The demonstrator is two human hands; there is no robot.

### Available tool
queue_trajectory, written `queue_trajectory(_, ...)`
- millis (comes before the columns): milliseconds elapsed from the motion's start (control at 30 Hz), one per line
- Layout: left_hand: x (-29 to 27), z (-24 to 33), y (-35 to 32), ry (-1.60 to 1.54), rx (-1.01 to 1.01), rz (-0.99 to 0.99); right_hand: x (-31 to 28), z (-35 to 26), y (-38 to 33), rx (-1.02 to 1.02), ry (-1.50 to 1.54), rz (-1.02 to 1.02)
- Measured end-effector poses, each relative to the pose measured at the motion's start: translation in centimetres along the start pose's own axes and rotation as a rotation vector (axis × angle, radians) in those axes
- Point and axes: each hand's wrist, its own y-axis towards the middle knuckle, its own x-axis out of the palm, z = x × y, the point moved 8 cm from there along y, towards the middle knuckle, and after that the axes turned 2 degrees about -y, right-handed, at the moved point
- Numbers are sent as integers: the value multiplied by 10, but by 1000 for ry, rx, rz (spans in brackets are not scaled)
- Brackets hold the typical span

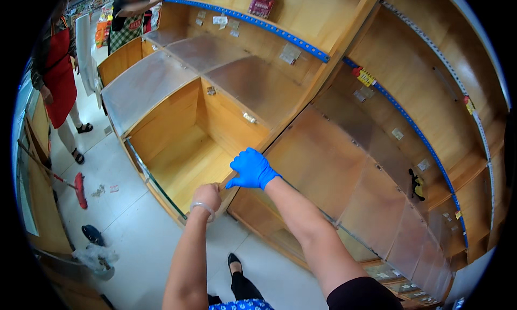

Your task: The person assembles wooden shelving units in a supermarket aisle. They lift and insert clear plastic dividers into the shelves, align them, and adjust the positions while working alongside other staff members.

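In front of me is an open wooden bin [161, 116] with bare light-wood walls and floor. Both of my hands are at its near right side edge. My left hand [207, 196], bare and with a pale bangle at the wrist, is closed over the edge close to the front corner. Further along the same edge, my right hand [250, 169] in a blue glove has its fingers curled over the wood. The undersides of both grips are hidden. A clear lid [148, 84] covers the compartment to the left of the bin.
Wooden shelves with a blue rail [253, 25] rise behind the bins; a jar [262, 1] stands on one. More clear lids [323, 143] run rightward. At left are a person in a red apron [58, 73], another in a checked apron [126, 35], a red brush head [81, 190] and a plastic bag [96, 258].
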Motion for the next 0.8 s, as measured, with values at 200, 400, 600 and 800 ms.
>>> queue_trajectory(200,1,-3,-7,-55,62,7,-1,-2,-6,15,31,27)
queue_trajectory(400,11,-22,-17,15,-8,-22,-2,-6,-4,-7,103,-96)
queue_trajectory(600,12,-19,-8,49,-39,-42,-63,49,-53,55,671,573)
queue_trajectory(800,-4,-14,-12,64,-126,22,-8,384,-131,1038,1308,1135)
